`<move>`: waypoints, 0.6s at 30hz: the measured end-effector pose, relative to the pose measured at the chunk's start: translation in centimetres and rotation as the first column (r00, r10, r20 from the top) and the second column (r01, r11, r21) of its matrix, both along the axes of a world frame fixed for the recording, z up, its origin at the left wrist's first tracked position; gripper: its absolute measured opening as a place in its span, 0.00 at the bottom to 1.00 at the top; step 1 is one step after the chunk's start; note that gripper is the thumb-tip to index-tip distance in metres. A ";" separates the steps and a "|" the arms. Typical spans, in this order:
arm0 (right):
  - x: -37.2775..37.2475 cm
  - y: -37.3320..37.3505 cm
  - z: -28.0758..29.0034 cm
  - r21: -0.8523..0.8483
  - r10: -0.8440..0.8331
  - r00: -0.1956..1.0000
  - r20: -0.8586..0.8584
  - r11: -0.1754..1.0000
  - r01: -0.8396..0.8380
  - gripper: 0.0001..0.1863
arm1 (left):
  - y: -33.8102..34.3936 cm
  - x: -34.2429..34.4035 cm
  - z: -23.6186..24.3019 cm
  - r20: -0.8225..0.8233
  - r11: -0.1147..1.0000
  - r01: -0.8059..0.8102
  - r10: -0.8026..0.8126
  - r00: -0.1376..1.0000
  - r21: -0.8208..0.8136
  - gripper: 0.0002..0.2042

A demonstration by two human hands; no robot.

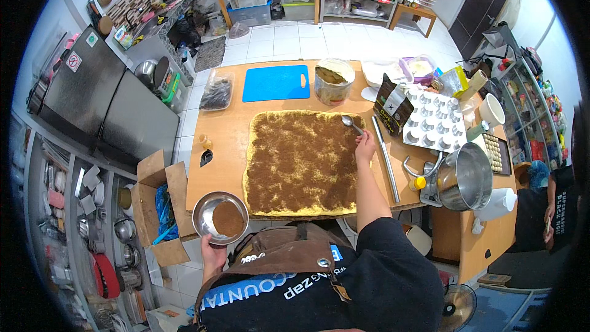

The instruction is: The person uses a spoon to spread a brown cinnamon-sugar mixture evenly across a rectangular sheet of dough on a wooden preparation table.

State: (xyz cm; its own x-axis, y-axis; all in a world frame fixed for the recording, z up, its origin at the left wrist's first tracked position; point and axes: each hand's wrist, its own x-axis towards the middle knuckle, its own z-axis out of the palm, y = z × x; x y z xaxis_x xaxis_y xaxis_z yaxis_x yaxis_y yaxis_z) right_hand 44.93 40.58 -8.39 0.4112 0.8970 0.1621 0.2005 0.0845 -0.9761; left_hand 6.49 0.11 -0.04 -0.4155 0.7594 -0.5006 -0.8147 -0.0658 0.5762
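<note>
A large rectangular sheet of yellow dough (301,209) lies flat on the wooden table, most of it covered with patchy brown powder (295,160). My right hand (365,146) grips a metal spoon (348,121) over the sheet's far right corner. At the near left table edge, my left hand (213,251) holds a steel bowl (199,216) by its rim. Brown powder (228,219) sits inside that bowl. A long metal rod (386,160) rests to the right of the dough, close to my right forearm.
A blue cutting board (275,83) and a large tub (334,80) stand beyond the dough. On the right are a dark pouch (393,107), a white cup tray (434,120) and a steel mixing bowl (465,178). An open cardboard box (147,209) stands left of the table. Another person (547,209) is at far right.
</note>
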 end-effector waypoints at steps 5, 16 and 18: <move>1.2 0.1 1.6 -0.012 -0.106 0.994 -0.003 0.994 0.106 0.11 | -0.4 0.3 0.2 0.002 1.000 -0.019 0.019 1.000 0.011 0.23; 4.2 -2.7 0.7 0.017 -0.055 0.998 0.037 0.998 0.055 0.11 | 1.8 1.4 0.4 -0.013 0.992 0.119 -0.118 0.993 0.035 0.25; 3.9 -3.7 0.8 -0.014 -0.056 0.998 -0.025 0.998 0.056 0.11 | 2.2 1.4 0.2 -0.003 0.986 0.163 -0.163 0.987 0.026 0.24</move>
State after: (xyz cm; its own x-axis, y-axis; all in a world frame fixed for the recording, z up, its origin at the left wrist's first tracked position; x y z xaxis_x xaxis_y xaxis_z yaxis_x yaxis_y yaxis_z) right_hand 48.80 36.92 -7.62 0.4645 0.8745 0.1392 0.1795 0.0609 -0.9819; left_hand 7.92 2.26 0.18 -0.2852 0.8299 -0.4795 -0.8155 0.0527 0.5764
